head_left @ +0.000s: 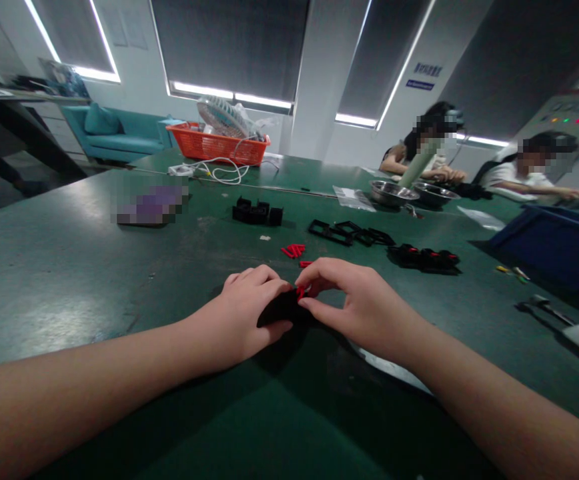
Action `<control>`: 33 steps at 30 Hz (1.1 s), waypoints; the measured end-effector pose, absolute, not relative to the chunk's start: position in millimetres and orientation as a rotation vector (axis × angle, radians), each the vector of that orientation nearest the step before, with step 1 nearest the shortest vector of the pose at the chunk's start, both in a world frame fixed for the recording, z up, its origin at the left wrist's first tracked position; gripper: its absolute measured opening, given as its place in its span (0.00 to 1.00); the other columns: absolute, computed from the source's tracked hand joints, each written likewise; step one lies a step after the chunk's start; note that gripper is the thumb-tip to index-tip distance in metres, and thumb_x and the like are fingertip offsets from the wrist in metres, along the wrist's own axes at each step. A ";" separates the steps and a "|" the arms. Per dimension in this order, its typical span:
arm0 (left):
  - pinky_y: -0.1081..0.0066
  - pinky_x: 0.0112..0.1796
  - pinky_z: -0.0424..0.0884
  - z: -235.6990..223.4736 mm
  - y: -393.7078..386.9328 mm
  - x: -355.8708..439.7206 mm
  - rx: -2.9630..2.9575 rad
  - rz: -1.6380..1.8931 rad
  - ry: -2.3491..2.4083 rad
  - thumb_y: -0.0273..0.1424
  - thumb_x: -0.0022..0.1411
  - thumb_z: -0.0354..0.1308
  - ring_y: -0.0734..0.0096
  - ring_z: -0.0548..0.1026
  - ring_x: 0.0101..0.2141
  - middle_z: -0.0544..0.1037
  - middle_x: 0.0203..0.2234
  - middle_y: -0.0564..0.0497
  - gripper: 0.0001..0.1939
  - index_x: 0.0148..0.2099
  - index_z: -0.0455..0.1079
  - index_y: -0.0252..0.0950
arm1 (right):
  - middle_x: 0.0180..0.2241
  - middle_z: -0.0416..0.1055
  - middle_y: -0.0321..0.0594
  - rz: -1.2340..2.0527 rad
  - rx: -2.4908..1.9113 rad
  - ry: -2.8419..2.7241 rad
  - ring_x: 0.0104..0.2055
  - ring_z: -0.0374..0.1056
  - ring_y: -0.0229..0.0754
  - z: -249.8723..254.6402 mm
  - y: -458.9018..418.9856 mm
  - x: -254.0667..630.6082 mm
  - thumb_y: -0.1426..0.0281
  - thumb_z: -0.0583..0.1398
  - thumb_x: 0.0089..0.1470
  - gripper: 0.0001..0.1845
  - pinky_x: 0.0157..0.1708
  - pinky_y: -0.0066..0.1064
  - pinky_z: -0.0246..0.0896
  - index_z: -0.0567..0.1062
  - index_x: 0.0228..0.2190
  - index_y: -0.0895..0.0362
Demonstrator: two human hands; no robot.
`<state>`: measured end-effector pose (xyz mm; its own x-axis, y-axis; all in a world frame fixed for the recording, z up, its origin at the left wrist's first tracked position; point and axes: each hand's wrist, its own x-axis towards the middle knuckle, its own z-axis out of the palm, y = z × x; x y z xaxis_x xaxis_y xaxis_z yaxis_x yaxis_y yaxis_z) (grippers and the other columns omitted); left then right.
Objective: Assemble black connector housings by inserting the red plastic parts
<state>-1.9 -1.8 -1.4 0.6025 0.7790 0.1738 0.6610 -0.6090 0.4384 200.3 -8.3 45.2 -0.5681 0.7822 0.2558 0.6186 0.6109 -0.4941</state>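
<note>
My left hand [249, 310] is closed around a black plastic part [282, 308] low over the table. Between the thumb and forefinger of my right hand [354, 297] is a small red piece [300, 293], pinched at the black part's right end. How far the red piece sits in the black part is hidden by my fingers. Just beyond my hands lie several red sticks [294, 251] in a loose pile, with one more red stick [305, 264] nearer my right fingertips.
Farther back on the green table [94, 280] are black housings [257, 212], flat black frames [349, 233] and black parts with red pieces [423, 259]. A blue bin [559, 247] stands right, metal bowls [392, 193] and an orange basket [219, 143] behind. Two people sit at the far right.
</note>
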 end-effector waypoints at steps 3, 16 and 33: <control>0.48 0.53 0.64 -1.7 -2.2 -1.8 2.504 0.503 1.165 0.29 0.60 0.60 0.52 0.69 0.50 0.71 0.47 0.44 0.15 0.50 0.68 0.37 | 0.35 0.75 0.39 0.477 -1.110 -2.397 0.37 0.72 0.40 45.4 -8.1 200.1 0.80 0.63 0.53 0.07 0.39 0.31 0.67 0.75 0.35 0.60; 0.48 0.54 0.63 -0.9 -1.4 -1.4 2.497 0.504 1.157 0.29 0.60 0.60 0.54 0.68 0.50 0.71 0.47 0.45 0.14 0.50 0.68 0.37 | 0.35 0.75 0.38 0.457 -1.105 -2.411 0.37 0.71 0.39 45.7 -7.5 199.7 0.80 0.63 0.52 0.07 0.39 0.31 0.66 0.75 0.35 0.60; 0.48 0.53 0.63 -2.4 -1.7 -1.6 2.507 0.508 1.160 0.29 0.60 0.60 0.53 0.68 0.50 0.71 0.47 0.45 0.14 0.49 0.68 0.37 | 0.35 0.75 0.39 0.450 -1.114 -2.420 0.38 0.72 0.40 45.1 -8.7 200.7 0.80 0.63 0.53 0.07 0.39 0.31 0.66 0.76 0.35 0.60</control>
